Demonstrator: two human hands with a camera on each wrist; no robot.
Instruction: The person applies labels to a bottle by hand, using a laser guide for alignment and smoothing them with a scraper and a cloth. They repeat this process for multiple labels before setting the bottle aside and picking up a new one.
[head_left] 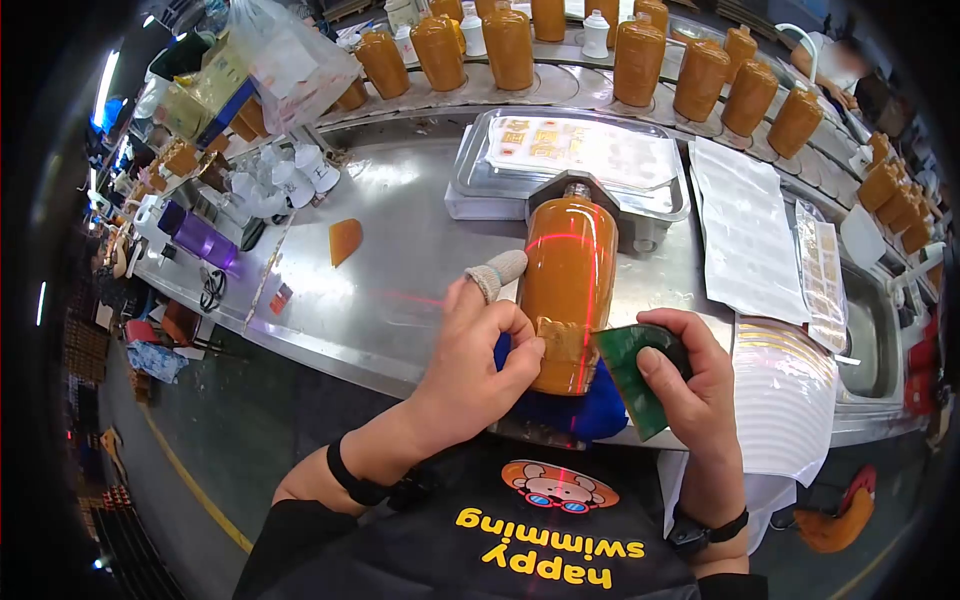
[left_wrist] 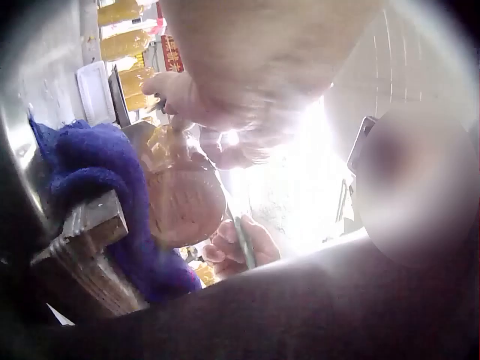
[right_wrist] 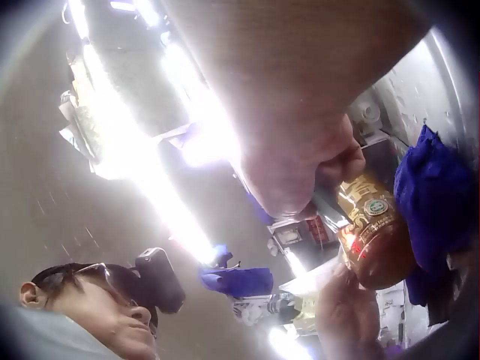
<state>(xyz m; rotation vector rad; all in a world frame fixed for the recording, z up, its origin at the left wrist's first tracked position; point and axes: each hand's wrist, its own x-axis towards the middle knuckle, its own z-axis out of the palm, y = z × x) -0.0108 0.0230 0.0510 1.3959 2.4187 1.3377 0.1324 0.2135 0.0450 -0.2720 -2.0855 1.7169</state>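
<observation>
An orange-brown bottle [head_left: 567, 285] lies on its side in a jig on the steel bench, its base toward me over a blue cloth [head_left: 590, 413]. A red laser line crosses the bottle. My left hand [head_left: 487, 350] pinches a small gold label [head_left: 560, 336] against the bottle's lower part; its index finger wears a white cot [head_left: 497, 272]. My right hand [head_left: 685, 370] grips a green scraper card [head_left: 630, 372] just right of the label. In the left wrist view the bottle's base [left_wrist: 184, 206] and blue cloth [left_wrist: 105, 176] show; the right wrist view shows the bottle [right_wrist: 375, 232] too.
A steel tray [head_left: 570, 160] with label sheets sits behind the bottle. White backing sheets [head_left: 745, 235] lie at the right. A curved conveyor [head_left: 600, 85] carries several orange bottles at the back. White caps [head_left: 285, 175] and a purple box [head_left: 200, 235] stand at left.
</observation>
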